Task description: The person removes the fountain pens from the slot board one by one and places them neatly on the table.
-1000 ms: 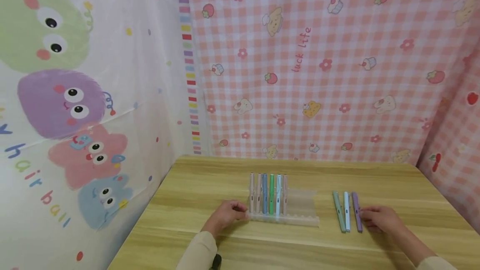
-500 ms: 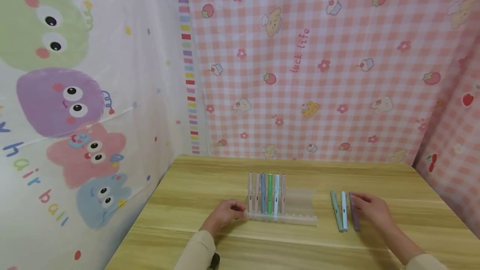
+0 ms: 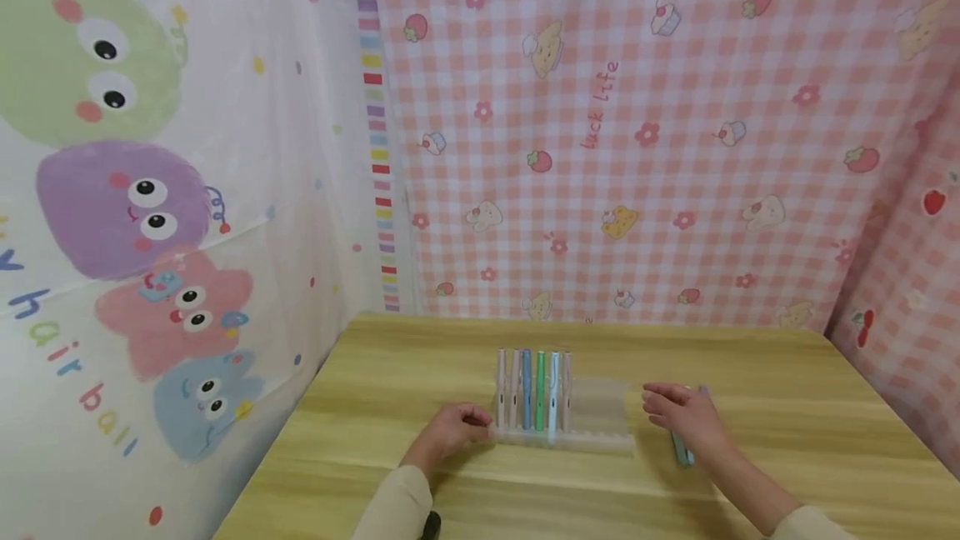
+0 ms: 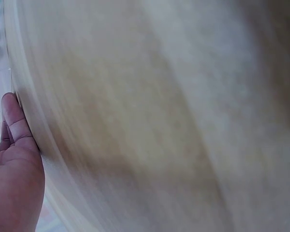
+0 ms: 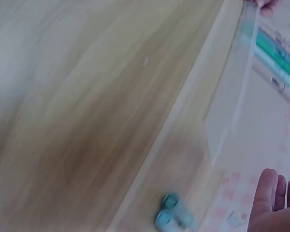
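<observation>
A clear plastic pen rack [image 3: 600, 442] stands mid-table with several capped pens side by side in its left part, among them a green pen [image 3: 541, 390], a blue pen [image 3: 527, 390] and a light blue pen [image 3: 554, 390]. My left hand [image 3: 452, 432] pinches the rack's left end between thumb and fingers. Over the loose pens at the right hovers my right hand [image 3: 690, 423], fingers extended left, nothing visible in them. It mostly hides a grey-green pen [image 3: 679, 448] and others; a purple pen's tip [image 3: 703, 390] peeks out behind. Pen ends [image 5: 170, 200] show below the fingers [image 5: 265, 191] in the right wrist view.
The wood-grain table [image 3: 570, 498] backs onto a pink checked cloth [image 3: 645, 173]. A white cloth with cartoon faces [image 3: 300, 190] hangs along the left side. The rack's right part shows bare slots.
My right hand has left the purple pen and moved left across the loose pens, fingers now stretched toward the rack. My left hand stays at the rack's left end.
</observation>
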### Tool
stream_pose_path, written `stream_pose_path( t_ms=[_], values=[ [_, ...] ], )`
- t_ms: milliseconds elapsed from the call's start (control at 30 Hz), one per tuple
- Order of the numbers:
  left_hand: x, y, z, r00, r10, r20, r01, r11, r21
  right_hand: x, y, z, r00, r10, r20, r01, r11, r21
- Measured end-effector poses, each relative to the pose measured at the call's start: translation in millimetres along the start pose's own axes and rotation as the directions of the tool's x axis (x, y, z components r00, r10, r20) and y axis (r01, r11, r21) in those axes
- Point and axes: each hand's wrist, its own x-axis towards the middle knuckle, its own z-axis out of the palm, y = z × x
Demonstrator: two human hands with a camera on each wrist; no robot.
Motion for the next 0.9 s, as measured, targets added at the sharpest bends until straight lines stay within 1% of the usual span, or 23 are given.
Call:
stream_pose_path(
  t_ms=[167, 333, 467, 633, 767, 833, 900],
  values=[
    [-2.5, -1.7, 3.6, 1.000, 0.007, 0.002, -0.007, 1.000, -0.016, 1.2, -3.8, 19.8, 1.000, -0.016, 0.004, 0.016, 1.000, 0.021],
    [-3.5, -3.7, 0.7, 1.000, 0.015, 0.006, -0.015, 1.000, -0.003, 3.1, -8.8, 41.4, 0.999, -0.014, 0.029, 0.013, 0.999, 0.052],
    [-5.0, -3.5, -1.2, 1.000, 0.002, 0.003, -0.002, 1.000, -0.003, 4.7, -5.9, 55.8, 1.000, -0.010, 0.002, 0.010, 0.998, 0.054],
    [-3.5, -0.6, -1.2, 1.000, -0.013, -0.006, 0.013, 1.000, -0.010, 8.5, -0.8, 65.5, 1.000, -0.021, -0.008, 0.021, 0.998, 0.055],
    [-0.9, 0.5, -0.3, 1.000, -0.012, -0.009, 0.012, 1.000, -0.010, 11.0, 3.3, 69.2, 1.000, -0.011, -0.025, 0.011, 1.000, -0.009],
    [-0.7, 0.6, -0.2, 1.000, -0.017, -0.005, 0.017, 1.000, -0.013, 12.9, 5.0, 71.7, 0.999, -0.024, -0.031, 0.022, 0.998, -0.067],
    [-1.2, 0.6, -0.3, 1.000, -0.018, -0.003, 0.018, 1.000, -0.019, 15.1, 6.5, 75.5, 0.999, -0.038, -0.031, 0.034, 0.994, -0.099]
  ],
)
